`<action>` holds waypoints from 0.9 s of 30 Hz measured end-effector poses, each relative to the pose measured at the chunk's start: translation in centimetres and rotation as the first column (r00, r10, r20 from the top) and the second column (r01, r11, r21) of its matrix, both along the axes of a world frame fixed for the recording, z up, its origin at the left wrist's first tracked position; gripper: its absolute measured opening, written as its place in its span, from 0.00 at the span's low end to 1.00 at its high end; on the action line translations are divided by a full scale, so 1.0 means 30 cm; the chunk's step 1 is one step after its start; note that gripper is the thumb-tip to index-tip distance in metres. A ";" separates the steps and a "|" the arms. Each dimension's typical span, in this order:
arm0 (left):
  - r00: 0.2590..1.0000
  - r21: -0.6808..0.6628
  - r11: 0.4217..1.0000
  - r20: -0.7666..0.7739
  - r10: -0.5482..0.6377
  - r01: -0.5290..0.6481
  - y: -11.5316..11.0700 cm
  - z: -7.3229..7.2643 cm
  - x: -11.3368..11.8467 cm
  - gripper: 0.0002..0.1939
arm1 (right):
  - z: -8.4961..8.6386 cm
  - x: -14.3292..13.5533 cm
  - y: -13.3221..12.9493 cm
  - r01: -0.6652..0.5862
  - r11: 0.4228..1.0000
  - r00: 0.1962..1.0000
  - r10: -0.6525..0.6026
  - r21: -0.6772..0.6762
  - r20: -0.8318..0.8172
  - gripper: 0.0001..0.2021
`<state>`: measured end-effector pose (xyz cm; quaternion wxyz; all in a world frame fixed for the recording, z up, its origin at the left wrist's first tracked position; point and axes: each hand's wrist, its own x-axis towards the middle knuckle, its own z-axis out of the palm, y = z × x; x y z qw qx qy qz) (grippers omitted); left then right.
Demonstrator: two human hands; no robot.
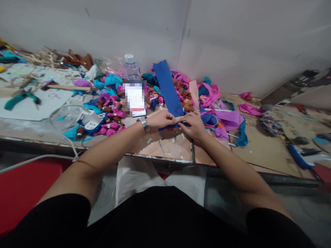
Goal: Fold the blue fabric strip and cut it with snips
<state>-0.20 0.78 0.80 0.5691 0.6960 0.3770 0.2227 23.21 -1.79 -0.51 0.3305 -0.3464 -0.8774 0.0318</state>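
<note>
My left hand [160, 120], with a metal watch on its wrist, is closed in a pinch at the lower end of a long blue strip [168, 89]. Close against it, my right hand [193, 124] pinches the same end with bent fingers. The fingertips of both hands nearly meet there, and they cover part of the fold. From the hands the strip runs up and away across a pile of pink, brown and teal knotted pieces [112, 112]. A peach strip [193, 92] lies just behind my right hand.
A phone [136, 100] stands left of the strip before a clear bottle [132, 70]. Green-handled pliers [22, 100], a hammer [69, 88] and a blue-white power strip [95, 122] with a cable lie left. Purple fabric [230, 119] and a blue-handled tool [298, 156] are right.
</note>
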 end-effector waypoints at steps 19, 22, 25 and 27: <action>0.944 0.745 0.660 -0.279 0.173 0.099 -0.041 -0.014 0.014 0.16 | -0.031 -0.016 0.016 0.040 0.997 0.998 -0.043 -0.071 -0.044 0.04; 0.937 0.779 0.617 -0.290 0.196 0.112 -0.040 -0.029 0.020 0.16 | -0.025 -0.019 0.017 0.016 0.998 0.998 -0.021 -0.064 -0.063 0.03; 0.935 0.800 0.589 -0.289 0.206 0.118 -0.040 -0.033 0.025 0.16 | -0.025 -0.023 0.021 0.002 0.999 0.997 -0.006 -0.051 -0.080 0.03; 0.936 0.807 0.580 -0.282 0.208 0.115 -0.040 -0.031 0.026 0.17 | -0.028 -0.025 0.022 0.006 0.998 0.996 -0.011 -0.059 -0.086 0.02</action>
